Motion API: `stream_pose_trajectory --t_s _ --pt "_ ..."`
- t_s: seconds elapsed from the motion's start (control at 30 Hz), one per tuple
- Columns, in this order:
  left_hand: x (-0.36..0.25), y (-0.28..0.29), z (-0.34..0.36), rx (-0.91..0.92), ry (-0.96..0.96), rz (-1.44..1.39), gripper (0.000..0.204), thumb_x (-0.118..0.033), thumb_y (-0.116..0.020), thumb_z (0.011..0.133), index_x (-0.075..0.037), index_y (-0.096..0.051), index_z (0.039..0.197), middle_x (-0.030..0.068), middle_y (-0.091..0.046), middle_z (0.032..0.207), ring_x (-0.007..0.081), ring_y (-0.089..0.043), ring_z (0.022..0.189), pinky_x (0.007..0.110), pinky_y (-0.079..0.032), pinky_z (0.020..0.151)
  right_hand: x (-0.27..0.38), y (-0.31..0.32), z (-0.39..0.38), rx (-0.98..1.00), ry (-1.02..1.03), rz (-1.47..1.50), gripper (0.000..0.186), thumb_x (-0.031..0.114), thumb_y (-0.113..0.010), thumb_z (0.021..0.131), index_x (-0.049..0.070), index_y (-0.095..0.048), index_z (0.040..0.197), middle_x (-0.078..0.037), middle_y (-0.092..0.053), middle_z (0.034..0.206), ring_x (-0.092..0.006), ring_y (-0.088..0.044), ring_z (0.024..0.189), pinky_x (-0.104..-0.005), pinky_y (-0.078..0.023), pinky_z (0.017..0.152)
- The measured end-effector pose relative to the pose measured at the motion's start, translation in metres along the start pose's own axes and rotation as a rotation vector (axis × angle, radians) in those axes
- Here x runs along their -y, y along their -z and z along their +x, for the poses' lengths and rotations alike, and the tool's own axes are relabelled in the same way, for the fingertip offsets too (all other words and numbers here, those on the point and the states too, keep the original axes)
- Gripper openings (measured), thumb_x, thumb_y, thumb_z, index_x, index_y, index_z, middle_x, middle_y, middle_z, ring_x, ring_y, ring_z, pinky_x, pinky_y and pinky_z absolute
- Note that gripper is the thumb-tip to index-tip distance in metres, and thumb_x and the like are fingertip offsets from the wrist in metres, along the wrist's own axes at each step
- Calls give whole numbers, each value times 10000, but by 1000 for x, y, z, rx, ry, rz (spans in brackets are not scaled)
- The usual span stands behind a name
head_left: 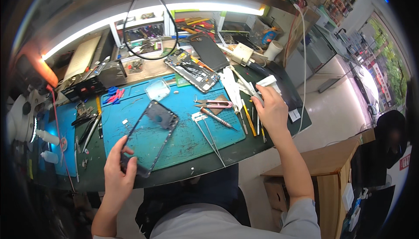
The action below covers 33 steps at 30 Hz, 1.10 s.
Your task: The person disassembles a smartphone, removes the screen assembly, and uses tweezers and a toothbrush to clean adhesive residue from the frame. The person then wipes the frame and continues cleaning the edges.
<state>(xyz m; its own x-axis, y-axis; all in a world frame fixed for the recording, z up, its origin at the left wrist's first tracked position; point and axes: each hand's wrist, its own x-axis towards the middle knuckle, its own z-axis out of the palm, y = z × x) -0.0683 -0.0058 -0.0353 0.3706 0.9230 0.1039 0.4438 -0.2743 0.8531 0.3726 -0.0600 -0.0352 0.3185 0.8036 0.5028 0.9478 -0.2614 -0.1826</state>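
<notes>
My left hand (pixel 119 165) grips a thin black phone frame (pixel 171 130) by its lower left edge, tilted above the blue work mat (pixel 183 151). The mat shows through its large opening. Over the right side of the bench, my right hand (pixel 273 108) is open, thumb and forefinger apart, close to a white-handled tool (pixel 242 80) and a small white piece (pixel 266 81). Whether its fingertips touch either is unclear. An opened phone (pixel 193 70) with exposed inner parts lies beyond the mat's middle. Pink-handled pliers (pixel 214 103), a screwdriver (pixel 220 120) and tweezers (pixel 208 137) lie between my hands.
A clear plastic tray (pixel 157 89) sits at the mat's far edge, left of a dark flat panel (pixel 208 52). Blue and pink clips (pixel 114 95) lie at left. A black cable loop (pixel 176 29) hangs over the bench's back. A white cable (pixel 304 64) runs down the right side.
</notes>
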Motion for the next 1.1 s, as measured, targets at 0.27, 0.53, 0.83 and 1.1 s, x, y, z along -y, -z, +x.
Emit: stream_pose_trajectory --t_s 0.27,0.53,0.83,1.1 --pt "0 13 -5 -112 -392 434 453 -94 -798 898 -12 -664 1322 165 -657 1217 353 -623 1100 433 -531 933 -22 -28 16 40 8 6 397 108 -640 920 69 -698 1311 -192 -684 1162 -406 -681 1049 -485 -549 894" --pt "57 83 -88 -513 -224 154 357 122 -580 945 -25 -684 1253 101 -738 956 197 -715 817 348 -584 726 -88 -37 -11 40 -74 176 439 61 -481 1039 -4 -540 1470 -222 -644 1371 -367 -630 1258 -437 -481 1067" --pt "178 235 -58 -849 -32 705 708 -299 -830 920 -21 -517 1491 176 -651 1396 379 -546 1369 512 -366 1170 -49 -27 -25 191 -10 565 482 304 -432 1188 -15 -496 1543 -143 -697 1135 -143 -605 829 -271 -490 765" --pt "126 210 -70 -705 -15 66 557 -188 -797 950 -24 -585 1438 159 -661 1278 331 -669 1164 414 -479 1080 202 80 -94 1095 -511 1411 434 139 -500 1146 -39 -497 1542 -133 -718 943 -56 -435 556 -194 -331 492"
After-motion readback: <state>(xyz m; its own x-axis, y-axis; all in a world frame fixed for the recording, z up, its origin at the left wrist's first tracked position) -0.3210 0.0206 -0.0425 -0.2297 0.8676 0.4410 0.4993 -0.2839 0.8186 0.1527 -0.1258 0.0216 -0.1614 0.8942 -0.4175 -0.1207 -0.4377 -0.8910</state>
